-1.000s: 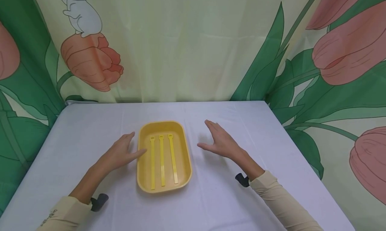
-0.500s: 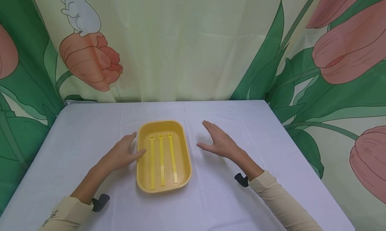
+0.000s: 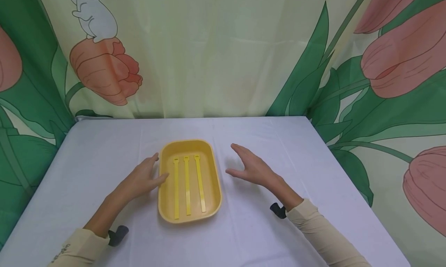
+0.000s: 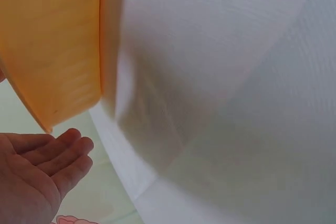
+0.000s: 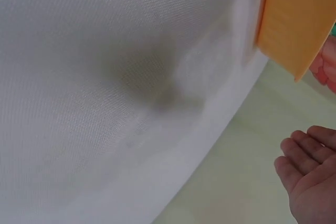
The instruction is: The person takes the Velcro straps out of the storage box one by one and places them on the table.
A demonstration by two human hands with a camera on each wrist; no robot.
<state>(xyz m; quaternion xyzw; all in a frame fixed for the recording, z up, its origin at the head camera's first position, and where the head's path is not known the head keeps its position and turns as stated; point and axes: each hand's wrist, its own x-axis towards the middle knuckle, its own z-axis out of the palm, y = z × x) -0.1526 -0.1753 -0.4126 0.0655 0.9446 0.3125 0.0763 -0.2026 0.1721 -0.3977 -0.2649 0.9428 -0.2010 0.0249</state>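
Note:
A yellow rectangular tray (image 3: 213, 191) with rounded corners stands on the white-covered table. Inside it, three flat yellow strips lie lengthwise side by side: the left strip (image 3: 176, 193), the middle strip (image 3: 187, 189) and the right strip (image 3: 200, 185). Each has a small, wider slotted head at the far end. At the tray's left side is my left hand (image 3: 140, 178), fingers extended and thumb over the rim; whether it touches cannot be told. My right hand (image 3: 253, 169) hovers right of the tray, apart from it, thumb and fingers spread. Both wrist views show the tray's outer wall (image 4: 58, 40) and relaxed fingers.
A white cloth (image 3: 265, 135) covers the table. Behind it hangs a pale curtain (image 3: 216, 58) printed with tulips, leaves and a white rabbit. Dark wrist-worn devices, such as the one on the left (image 3: 118, 235), project from both cuffs.
My right hand has shifted slightly left and nearer to me, closer to the tray. The left hand has moved only slightly. Tray and strips lie as before.

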